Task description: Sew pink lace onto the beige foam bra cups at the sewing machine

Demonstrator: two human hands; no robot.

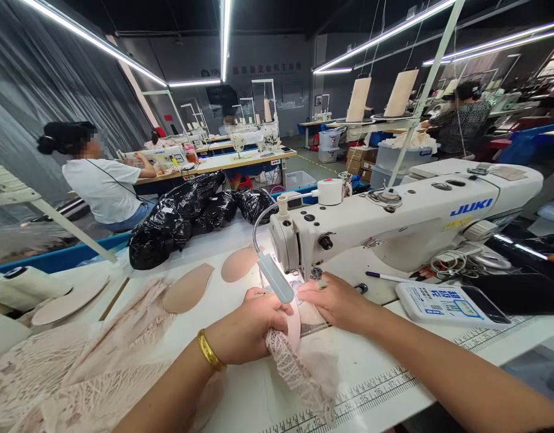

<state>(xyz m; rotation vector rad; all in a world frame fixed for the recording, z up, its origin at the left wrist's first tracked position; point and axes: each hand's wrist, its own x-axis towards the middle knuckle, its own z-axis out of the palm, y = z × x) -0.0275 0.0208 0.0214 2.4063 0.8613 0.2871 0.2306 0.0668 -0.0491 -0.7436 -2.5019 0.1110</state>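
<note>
Two hands pinch a pink lace piece [295, 361] right under the needle of the white sewing machine [394, 222]: left hand [247, 328] fingers curled gripping it at 9 o'clock, right hand [333, 300] closed on it at 3 o'clock. Black bags [186, 216] sit at 11.

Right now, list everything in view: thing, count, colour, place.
sewing machine: one, white, right of centre on the table
lamp: one, grey, on a gooseneck at the needle
lace piece: one, pale pink, under both hands at the needle
lace pile: one, pale pink, near left
cups: two, tan, flat on the table left of the needle
bags: several, black, behind the table
pen: one, blue and white, by the machine base
panel: one, white, right of the hands
table: one, white, ruler along its near edge
co-worker: one, white shirt, seated far left
bangle: one, gold, left wrist
left hand: on the lace
right hand: on the lace
</note>
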